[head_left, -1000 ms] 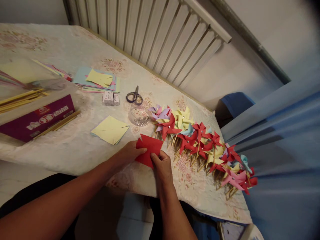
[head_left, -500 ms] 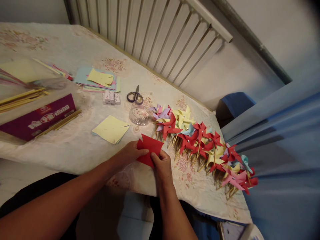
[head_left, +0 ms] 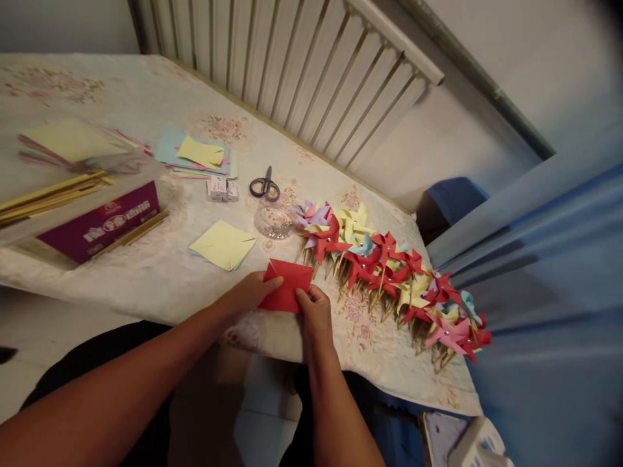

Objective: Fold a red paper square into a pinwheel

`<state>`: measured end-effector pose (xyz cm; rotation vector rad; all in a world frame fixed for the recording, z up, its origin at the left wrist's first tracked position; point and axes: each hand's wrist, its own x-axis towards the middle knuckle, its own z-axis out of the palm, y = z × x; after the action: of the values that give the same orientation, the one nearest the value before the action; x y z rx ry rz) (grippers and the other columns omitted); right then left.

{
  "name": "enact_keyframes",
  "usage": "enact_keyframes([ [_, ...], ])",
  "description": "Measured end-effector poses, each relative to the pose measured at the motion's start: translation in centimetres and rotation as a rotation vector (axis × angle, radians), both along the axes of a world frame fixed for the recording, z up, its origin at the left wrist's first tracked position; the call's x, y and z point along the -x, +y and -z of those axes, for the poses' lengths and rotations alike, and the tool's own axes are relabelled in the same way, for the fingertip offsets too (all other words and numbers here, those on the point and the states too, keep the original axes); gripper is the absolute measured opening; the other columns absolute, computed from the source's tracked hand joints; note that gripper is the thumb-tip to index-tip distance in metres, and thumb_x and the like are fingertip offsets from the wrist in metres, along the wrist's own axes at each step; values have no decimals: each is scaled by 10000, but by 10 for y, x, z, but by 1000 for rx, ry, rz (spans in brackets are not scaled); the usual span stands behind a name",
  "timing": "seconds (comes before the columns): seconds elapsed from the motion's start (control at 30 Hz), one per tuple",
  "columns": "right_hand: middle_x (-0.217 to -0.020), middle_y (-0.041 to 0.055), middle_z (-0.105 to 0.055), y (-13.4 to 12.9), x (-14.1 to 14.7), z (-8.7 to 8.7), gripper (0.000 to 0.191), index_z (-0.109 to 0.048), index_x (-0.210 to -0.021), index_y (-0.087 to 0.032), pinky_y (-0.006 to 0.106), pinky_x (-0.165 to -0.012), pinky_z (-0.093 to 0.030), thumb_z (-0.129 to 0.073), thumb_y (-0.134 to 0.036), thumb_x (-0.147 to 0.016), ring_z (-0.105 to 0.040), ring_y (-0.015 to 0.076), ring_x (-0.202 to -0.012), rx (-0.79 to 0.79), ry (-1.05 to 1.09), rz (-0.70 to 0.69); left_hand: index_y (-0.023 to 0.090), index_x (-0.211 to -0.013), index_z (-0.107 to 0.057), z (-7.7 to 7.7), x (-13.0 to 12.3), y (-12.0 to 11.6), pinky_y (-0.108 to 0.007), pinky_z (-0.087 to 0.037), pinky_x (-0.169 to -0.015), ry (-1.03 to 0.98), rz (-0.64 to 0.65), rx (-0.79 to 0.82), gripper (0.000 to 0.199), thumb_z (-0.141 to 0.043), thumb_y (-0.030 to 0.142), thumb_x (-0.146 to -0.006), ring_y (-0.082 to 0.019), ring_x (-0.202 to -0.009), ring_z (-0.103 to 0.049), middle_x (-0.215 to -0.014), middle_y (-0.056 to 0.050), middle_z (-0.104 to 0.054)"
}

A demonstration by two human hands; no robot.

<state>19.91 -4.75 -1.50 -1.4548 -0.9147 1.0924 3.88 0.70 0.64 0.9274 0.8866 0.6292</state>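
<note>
A red square of paper [head_left: 288,292] with a slit at its upper left corner is held over the table's front edge. My left hand [head_left: 254,289] pinches its left side, thumb on top. On the right side, my right hand [head_left: 314,310] grips it the same way, thumb on the face and fingers beneath. Just behind lies a small stack of yellow paper squares [head_left: 224,244] with cut slits. A clear round dish [head_left: 273,222] of small shiny pins stands beyond the red paper. To the right, many finished paper pinwheels [head_left: 387,250] on sticks lie in a row.
Scissors [head_left: 265,187] lie behind the dish. Two small white boxes [head_left: 222,189] stand before a pile of coloured paper [head_left: 165,150]. At the left is a purple-labelled box [head_left: 104,224] with wooden sticks [head_left: 53,198]. A radiator [head_left: 292,78] and blue curtain [head_left: 545,285] border the table.
The red paper has turned and now lies flatter, with its left-side flap no longer standing apart. Both hands still hold it. The whole view has shifted slightly.
</note>
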Motion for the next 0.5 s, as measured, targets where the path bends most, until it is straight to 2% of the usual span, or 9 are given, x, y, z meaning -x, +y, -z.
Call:
enact_keyframes([
  [0.13, -585, -64, -541, -13, 1, -3, 201, -665, -754, -166, 205, -520, -340, -627, -363, -740, -429, 103, -545, -30, -225, 56, 156, -955, -673, -6, 12, -20, -327, -517, -690, -38, 40, 89, 497, -650, 598, -728, -236, -766, -689, -851, -89, -752],
  [0.2, -575, -71, -523, -20, 1, -2, 212, -683, -844, -164, 210, -520, -338, -616, -340, -747, -431, 108, -536, -35, -328, 97, 149, -958, -651, -8, 19, -32, -322, -519, -685, -44, 54, 108, 532, -628, 630, -731, -213, -721, -683, -847, -99, -745],
  [0.3, -583, -66, -552, -32, -2, -1, 357, -669, -1062, -154, 236, -562, -398, -613, -337, -761, -495, 134, -541, -13, -461, 136, 138, -945, -626, -10, 32, -48, -344, -530, -689, -36, 46, 101, 578, -618, 664, -708, -217, -697, -682, -816, -107, -731],
  [0.4, -716, 11, -652, -47, -8, 1, 376, -657, -1136, -146, 297, -701, -476, -582, -308, -805, -592, 179, -669, -54, -737, 147, 159, -885, -603, -8, 43, -59, -353, -537, -669, 82, -22, 41, 540, -597, 667, -703, -239, -703, -694, -759, -71, -703],
  [0.5, -1003, 143, -690, -66, -11, 4, 360, -641, -1175, -118, 392, -897, -484, -481, -245, -879, -633, 244, -943, -179, -983, 151, 188, -800, -571, -2, 53, -66, -340, -528, -625, 312, -77, -107, 389, -571, 573, -742, -240, -648, -687, -690, -29, -661],
])
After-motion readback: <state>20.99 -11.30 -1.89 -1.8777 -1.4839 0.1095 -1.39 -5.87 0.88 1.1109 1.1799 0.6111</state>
